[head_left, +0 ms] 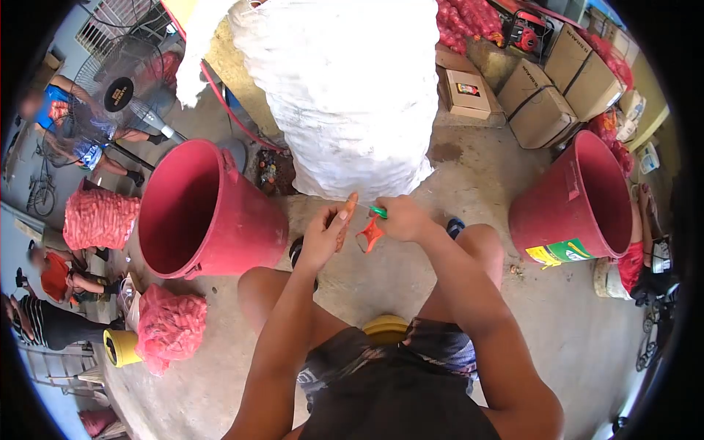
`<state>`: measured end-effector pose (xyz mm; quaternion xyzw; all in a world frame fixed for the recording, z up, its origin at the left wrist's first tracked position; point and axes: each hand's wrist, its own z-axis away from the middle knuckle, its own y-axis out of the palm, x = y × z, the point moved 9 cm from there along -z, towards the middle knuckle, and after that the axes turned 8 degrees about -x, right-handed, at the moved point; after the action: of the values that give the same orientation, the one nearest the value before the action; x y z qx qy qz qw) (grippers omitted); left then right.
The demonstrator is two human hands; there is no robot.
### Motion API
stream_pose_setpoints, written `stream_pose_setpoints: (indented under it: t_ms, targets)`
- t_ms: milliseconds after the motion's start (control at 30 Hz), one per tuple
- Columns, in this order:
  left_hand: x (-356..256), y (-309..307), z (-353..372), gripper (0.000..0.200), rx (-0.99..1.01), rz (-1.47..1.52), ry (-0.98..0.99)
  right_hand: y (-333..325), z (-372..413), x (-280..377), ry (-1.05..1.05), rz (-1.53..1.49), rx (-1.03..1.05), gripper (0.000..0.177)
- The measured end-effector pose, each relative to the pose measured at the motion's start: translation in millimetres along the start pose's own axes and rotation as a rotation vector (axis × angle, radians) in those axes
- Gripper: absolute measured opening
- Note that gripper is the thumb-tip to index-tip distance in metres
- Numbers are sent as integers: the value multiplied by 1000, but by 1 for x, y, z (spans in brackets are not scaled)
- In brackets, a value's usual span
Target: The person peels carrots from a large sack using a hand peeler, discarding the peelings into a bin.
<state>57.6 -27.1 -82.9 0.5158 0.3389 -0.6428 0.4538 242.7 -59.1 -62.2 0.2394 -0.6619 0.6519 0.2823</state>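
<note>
My left hand (323, 233) is closed round a long orange-brown root (350, 204), which looks like a carrot and points up between thumb and fingers. My right hand (404, 218) grips a green-handled knife (378, 212); its thin blade reaches left to the root. Just below the knife, between both hands, hangs an orange-red looped piece (370, 233) whose kind is unclear. Straight ahead of my hands stands a big full white sack (352, 95). I sit with knees apart, a yellow seat (385, 329) under me.
Large red bins stand left (249, 220) and right (539, 209). Red mesh bags (101, 218) of orange roots, a yellow bucket (122, 347) and a fan (117, 94) are at left. Seated people (59, 275) are beyond. Cardboard boxes (535, 103) stand at back right.
</note>
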Motion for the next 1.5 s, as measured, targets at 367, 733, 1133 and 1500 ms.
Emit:
stream_pose_setpoints:
  t_ms: [367, 733, 1133, 1500]
  targets:
    - [20, -33, -14, 22, -140, 394, -9, 34, -5, -25, -49, -98, 151, 25]
    - [-10, -25, 6, 35, -347, 465, 466, 46, 10, -13, 228, 25, -81, 31]
    - [-8, -40, 24, 44, -510, 238, 500, 69, -6, -50, 226, 51, -19, 26]
    - [-28, -9, 40, 51, -419, -23, 687, 45, 1, -49, 248, 190, -65, 26]
